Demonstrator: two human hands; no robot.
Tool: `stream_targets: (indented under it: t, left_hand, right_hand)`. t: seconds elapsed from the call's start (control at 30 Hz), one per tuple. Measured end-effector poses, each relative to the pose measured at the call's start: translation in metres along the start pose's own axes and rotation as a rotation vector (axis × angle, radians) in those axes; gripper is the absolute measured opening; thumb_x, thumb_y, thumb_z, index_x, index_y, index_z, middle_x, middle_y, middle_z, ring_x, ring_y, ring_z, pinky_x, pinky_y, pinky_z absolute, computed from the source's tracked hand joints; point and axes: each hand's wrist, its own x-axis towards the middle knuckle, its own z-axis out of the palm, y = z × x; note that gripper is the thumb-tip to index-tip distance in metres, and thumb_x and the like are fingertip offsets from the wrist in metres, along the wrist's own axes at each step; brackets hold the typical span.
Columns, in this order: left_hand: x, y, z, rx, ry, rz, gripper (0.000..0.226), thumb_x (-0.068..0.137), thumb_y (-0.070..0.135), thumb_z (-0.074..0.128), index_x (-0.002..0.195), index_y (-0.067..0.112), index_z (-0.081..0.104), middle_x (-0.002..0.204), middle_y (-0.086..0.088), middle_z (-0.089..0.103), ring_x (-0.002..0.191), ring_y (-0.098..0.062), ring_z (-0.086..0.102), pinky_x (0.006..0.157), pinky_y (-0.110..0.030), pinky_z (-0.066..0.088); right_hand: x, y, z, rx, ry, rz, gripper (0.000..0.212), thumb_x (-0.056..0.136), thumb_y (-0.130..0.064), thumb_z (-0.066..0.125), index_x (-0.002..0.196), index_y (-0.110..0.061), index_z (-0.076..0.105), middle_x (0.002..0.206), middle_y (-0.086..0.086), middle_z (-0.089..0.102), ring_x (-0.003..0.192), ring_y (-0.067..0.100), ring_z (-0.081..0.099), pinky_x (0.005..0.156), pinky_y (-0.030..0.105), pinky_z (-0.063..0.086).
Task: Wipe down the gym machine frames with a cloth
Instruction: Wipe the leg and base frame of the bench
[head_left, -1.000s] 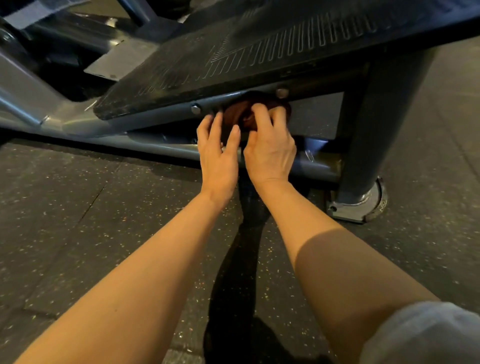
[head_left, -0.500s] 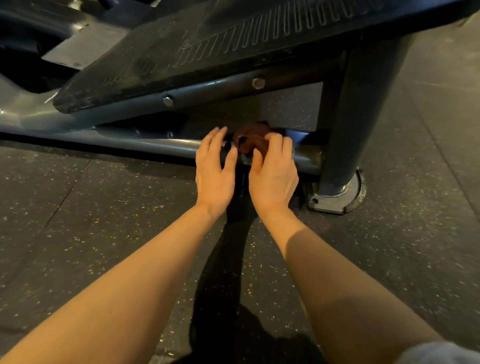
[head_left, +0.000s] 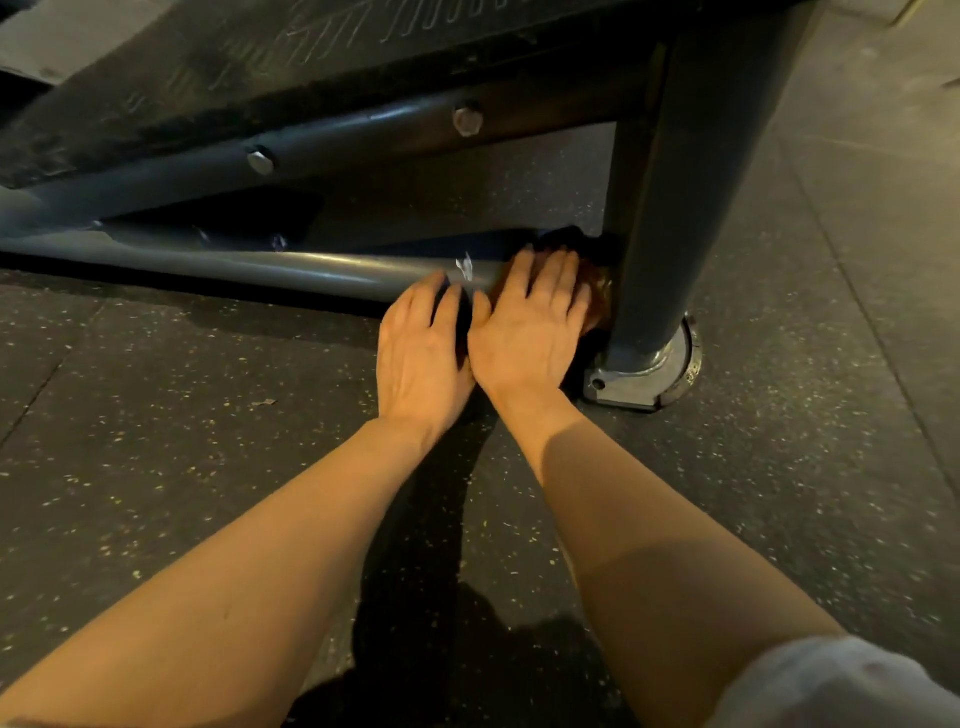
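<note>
Speckled floor (head_left: 156, 415), low frame bar (head_left: 260, 265) — right hand (head_left: 530, 322) flat, pressing brown cloth (head_left: 597, 301); left hand (head_left: 421, 353) flat on bar, holding nothing.

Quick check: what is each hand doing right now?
Left hand: open, fingers resting on the grey lower frame tube, holding nothing.
Right hand: open, flat fingers pressing the brown cloth onto the tube beside the dark upright post.

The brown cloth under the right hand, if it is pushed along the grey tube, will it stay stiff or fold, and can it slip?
The brown crumpled cloth is probably soft: it bunches under the right hand against the dark upright post. It likely slides easily, since the lower grey metal tube looks smooth and shiny. It seems light, being small and mostly covered by the hand.
</note>
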Motion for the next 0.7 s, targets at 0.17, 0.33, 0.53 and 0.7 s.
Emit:
stream_targets:
  t: [0.17,0.33,0.53,0.7]
  left_hand:
    - [-0.005,0.0,0.004,0.046,-0.059,0.04,0.074,0.08,0.012,0.07,0.146,0.004,0.036,0.15,-0.016,0.035,0.14,-0.029,0.03,0.119,-0.041,0.012]
    - [-0.004,-0.008,0.004,0.057,-0.085,0.071,0.079,0.081,0.016,0.071,0.148,0.004,0.032,0.155,-0.015,0.029,0.145,-0.027,0.023,0.12,-0.036,0.005]
    - [-0.003,-0.013,0.005,0.072,-0.09,0.093,0.081,0.077,0.015,0.074,0.147,0.004,0.035,0.154,-0.015,0.031,0.144,-0.028,0.026,0.121,-0.039,0.009]
    - [-0.002,-0.011,-0.001,0.06,-0.074,0.105,0.074,0.077,0.004,0.068,0.145,0.003,0.038,0.151,-0.015,0.035,0.14,-0.029,0.032,0.121,-0.04,0.01]
  right_hand:
    - [0.008,0.034,0.004,-0.039,0.076,-0.032,0.061,0.096,-0.02,0.043,0.153,-0.009,0.024,0.158,0.02,0.023,0.148,0.033,0.015,0.117,0.044,0.017]
    - [-0.002,0.008,0.012,0.102,0.093,0.118,0.062,0.096,-0.015,0.044,0.153,-0.007,0.021,0.159,0.022,0.018,0.148,0.035,0.013,0.12,0.046,0.013]
    - [0.005,0.009,0.009,0.054,0.039,-0.174,0.062,0.096,-0.02,0.047,0.153,-0.014,0.024,0.158,0.017,0.024,0.147,0.031,0.019,0.119,0.042,0.016]
    - [-0.001,0.028,0.011,0.077,0.154,0.125,0.069,0.091,-0.012,0.054,0.153,-0.008,0.024,0.158,0.021,0.023,0.147,0.035,0.017,0.119,0.045,0.018]
